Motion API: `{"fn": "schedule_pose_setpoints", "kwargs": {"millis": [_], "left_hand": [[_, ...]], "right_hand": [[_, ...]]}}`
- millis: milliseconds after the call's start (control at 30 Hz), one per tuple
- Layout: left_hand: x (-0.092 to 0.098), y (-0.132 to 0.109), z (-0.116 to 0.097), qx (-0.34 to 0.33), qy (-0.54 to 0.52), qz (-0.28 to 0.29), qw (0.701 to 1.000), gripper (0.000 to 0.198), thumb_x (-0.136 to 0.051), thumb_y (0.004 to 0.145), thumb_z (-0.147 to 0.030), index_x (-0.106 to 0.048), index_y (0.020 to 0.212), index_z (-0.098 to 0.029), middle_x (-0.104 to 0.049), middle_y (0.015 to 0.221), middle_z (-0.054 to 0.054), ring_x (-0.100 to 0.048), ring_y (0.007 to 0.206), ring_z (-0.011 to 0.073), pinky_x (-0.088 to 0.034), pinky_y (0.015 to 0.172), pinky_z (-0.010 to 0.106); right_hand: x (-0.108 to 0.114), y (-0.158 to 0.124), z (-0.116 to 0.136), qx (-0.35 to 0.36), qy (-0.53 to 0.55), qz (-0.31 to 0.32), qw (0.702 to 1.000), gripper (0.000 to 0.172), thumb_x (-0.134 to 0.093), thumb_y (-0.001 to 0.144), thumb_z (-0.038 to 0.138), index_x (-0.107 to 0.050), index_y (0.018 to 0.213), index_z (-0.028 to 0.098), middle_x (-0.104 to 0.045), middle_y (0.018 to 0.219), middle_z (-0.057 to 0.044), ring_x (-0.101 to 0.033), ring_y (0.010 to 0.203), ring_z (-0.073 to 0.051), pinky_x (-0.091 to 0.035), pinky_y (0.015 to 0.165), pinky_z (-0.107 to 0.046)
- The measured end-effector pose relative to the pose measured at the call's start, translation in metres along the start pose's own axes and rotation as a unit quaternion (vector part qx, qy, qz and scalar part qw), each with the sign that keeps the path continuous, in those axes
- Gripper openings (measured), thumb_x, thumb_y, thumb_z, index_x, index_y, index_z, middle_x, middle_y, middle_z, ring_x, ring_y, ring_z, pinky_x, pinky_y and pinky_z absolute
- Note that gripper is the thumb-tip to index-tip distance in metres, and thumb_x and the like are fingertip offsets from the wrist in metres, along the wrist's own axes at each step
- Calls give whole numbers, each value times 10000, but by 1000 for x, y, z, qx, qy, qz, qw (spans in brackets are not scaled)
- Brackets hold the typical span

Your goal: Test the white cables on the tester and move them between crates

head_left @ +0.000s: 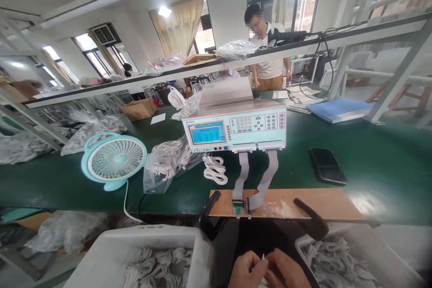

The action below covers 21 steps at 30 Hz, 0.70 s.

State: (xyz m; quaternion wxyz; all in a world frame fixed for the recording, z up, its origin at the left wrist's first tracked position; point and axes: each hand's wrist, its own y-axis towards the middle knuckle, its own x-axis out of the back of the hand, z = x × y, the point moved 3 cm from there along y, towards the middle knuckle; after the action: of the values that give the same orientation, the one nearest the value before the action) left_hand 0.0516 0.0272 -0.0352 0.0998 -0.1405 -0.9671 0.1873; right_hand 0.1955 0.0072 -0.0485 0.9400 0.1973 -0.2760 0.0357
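Note:
At the bottom edge of the view my left hand (pixel 245 272) and my right hand (pixel 286 271) meet, fingers pinched together on a small white cable end (pixel 263 257) that sticks up between them. The rest of the cable is hidden below the frame. Just beyond them lies a wooden board (pixel 324 203) with a green test socket (pixel 238 206), joined by two grey ribbon cables (pixel 241 172) to a white tester (pixel 236 129) with a blue screen.
White bins of coiled white cables stand at the lower left (pixel 118 245) and lower right (pixel 388 265). On the green bench (pixel 378 153) sit a teal fan (pixel 114 159), a bag of cables (pixel 168 162), a loose coil (pixel 215 170), a black phone (pixel 327 166). A person (pixel 268 60) stands behind.

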Motion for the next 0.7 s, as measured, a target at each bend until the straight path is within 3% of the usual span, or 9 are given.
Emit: {"fn": "schedule_pose_setpoints", "kwargs": {"millis": [100,233,333,433,600,700], "left_hand": [[2,1,2,-10,26,16,999,426,-629,720,-551,-564,593,-151,-470,586,-17,-432,649,136,-366,633,245],[2,5,6,-26,17,48,998,403,-585,749,-512,-564,589,-143,-457,574,-18,-404,603,125,-340,595,250],[3,6,7,-22,7,22,999,407,-566,744,-511,-546,563,-147,-429,556,-22,-383,595,123,-325,583,251],[3,5,7,-7,10,3,1000,385,-555,730,-487,-528,541,-152,-390,539,-29,-362,591,123,-303,572,252],[5,3,6,-12,22,-21,999,321,-528,737,-400,-565,552,-139,-429,543,-15,-378,581,125,-283,567,258],[9,4,3,-10,21,-26,999,327,-526,744,-398,-612,578,-129,-486,551,0,-413,582,132,-290,572,260]], "right_hand": [[-1,-2,3,94,-66,-28,993,185,-433,935,248,-515,773,213,-558,655,12,-553,535,-135,-388,504,-230],[1,-2,10,107,-108,-28,988,182,-409,966,251,-491,807,219,-563,656,23,-553,523,-129,-385,499,-230],[0,-2,17,140,-139,-15,980,167,-368,967,210,-488,851,214,-571,694,6,-552,554,-139,-396,523,-239],[-7,-4,19,175,-195,9,965,221,-324,929,109,-489,826,213,-553,678,-4,-514,517,-154,-365,504,-272],[-17,-5,19,185,-290,83,935,238,-469,750,-11,-527,872,185,-576,682,-12,-520,546,-177,-340,515,-305],[-13,2,27,189,-280,115,934,230,-492,763,-16,-547,883,172,-585,691,-16,-536,569,-173,-353,537,-303]]}}
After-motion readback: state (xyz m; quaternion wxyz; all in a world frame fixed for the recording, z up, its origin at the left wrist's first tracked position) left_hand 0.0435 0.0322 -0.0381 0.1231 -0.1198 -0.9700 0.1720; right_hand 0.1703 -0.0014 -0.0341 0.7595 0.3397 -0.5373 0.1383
